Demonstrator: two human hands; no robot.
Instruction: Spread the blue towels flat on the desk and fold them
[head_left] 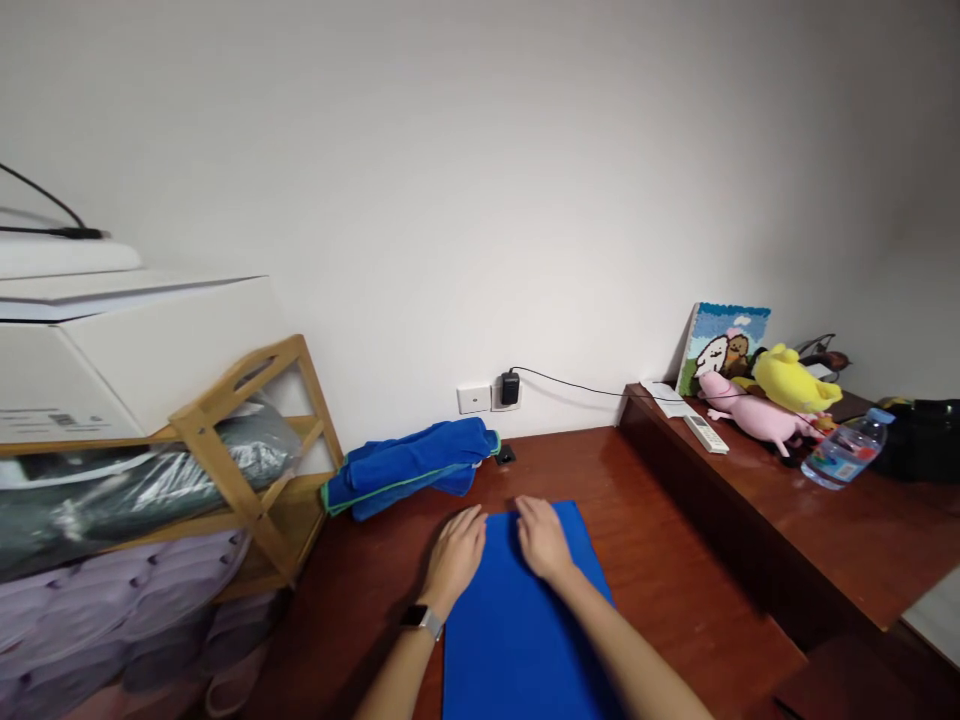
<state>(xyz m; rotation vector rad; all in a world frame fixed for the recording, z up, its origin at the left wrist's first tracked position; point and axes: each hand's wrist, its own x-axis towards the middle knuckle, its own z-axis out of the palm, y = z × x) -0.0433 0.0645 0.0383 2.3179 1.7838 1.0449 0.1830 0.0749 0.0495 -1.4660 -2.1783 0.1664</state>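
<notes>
We have a blue cloth (pixel 506 650) lying flat on the reddish-brown tabletop (pixel 675 580), its long sides running from near to far. Our left hand (pixel 457 552), with a watch (pixel 422 618) on its wrist, rests at the cloth's far left corner, palm down and fingers loosely extended, gripping nothing that we can see. Our right hand (pixel 541 538) lies on the far part of the cloth, also palm down with fingers stretched out, the fingertips at the far edge. The cloth shows between our hands and spreads towards the near side, under our right forearm.

Far left of the cloth, well clear of it, we see a bundle of blue towels (pixel 416 462) with green trim, beside a wooden rack (pixel 279 455). Far behind, a black plug (pixel 510 388) sits in the wall socket.
</notes>
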